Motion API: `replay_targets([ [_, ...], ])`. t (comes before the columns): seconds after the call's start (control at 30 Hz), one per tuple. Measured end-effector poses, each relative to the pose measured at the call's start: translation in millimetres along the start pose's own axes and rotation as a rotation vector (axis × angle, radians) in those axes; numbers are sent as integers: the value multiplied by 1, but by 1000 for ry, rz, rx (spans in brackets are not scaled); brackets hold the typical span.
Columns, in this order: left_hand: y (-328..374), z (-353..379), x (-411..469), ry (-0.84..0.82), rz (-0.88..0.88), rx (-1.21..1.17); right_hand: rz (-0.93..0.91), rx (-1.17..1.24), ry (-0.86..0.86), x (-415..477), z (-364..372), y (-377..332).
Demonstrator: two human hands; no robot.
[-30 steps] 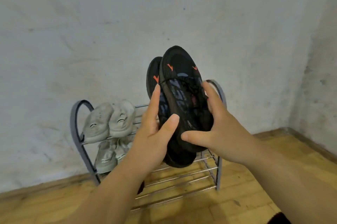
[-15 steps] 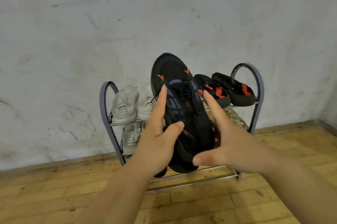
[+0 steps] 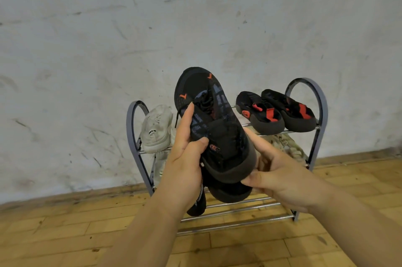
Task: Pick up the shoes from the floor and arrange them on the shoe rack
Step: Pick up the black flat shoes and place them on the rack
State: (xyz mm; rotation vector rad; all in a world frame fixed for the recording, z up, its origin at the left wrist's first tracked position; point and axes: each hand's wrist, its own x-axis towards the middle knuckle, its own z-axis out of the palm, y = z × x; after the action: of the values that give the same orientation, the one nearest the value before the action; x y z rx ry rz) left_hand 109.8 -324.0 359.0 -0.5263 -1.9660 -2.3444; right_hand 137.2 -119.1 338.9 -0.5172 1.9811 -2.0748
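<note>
I hold a pair of black sneakers with orange marks, stacked one behind the other, toes up, in front of the grey metal shoe rack. My left hand grips their left side, thumb across the front shoe. My right hand clasps the heels from the right and below. On the rack's top shelf a pale grey sneaker sits at the left and a pair of black and red shoes at the right. The held shoes hide the shelf's middle.
The rack stands against a scuffed white wall on a wooden plank floor. A camouflage-patterned shoe lies on the middle shelf at the right. Bare metal bars form the lowest shelf.
The view has swung so that the whole rack and the black and red pair show. The black sneakers have tilted, their toes leaning left, and sit lower against the top shelf.
</note>
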Motion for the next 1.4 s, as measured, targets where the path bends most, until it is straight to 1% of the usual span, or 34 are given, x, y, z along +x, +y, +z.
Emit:
replay_targets([
  [0.13,3,5,1,6,-82,-20,15,53,64,-3,-8,-5],
  [0.23,5,8,-4,-53,-77,17,18,-25,64,-7,-14,-8],
  [0.3,7,9,-7,-60,-77,49,24,-64,72,-10,-17,-10],
  [0.53,10,10,-11,23,-75,41,34,-119,86,-16,-21,-13],
  [0.67,17,-3,-10,82,-54,10,62,-122,103,-20,-25,-15],
  [0.73,19,-16,-10,108,-46,50,58,-111,121,-23,-29,-16],
  [0.8,22,-28,-13,104,-28,159,31,-91,145,-26,-34,-18],
  [0.93,29,-53,-21,-33,-48,399,-41,-85,265,-33,-45,-26],
  [1.03,31,-66,-28,-198,-128,518,-93,-187,331,-39,-53,-32],
  [1.1,28,-70,-33,-307,-193,584,-105,-240,342,-45,-56,-35],
  [1.17,18,-74,-35,-392,-248,660,-93,-267,309,-49,-58,-37],
  [1.27,2,-79,-37,-508,-391,766,-36,-282,210,-54,-62,-36],
  [1.33,-7,-81,-38,-627,-488,834,40,-268,121,-56,-66,-33],
  [1.4,-14,-79,-39,-749,-580,936,139,-264,-3,-60,-75,-26],
])
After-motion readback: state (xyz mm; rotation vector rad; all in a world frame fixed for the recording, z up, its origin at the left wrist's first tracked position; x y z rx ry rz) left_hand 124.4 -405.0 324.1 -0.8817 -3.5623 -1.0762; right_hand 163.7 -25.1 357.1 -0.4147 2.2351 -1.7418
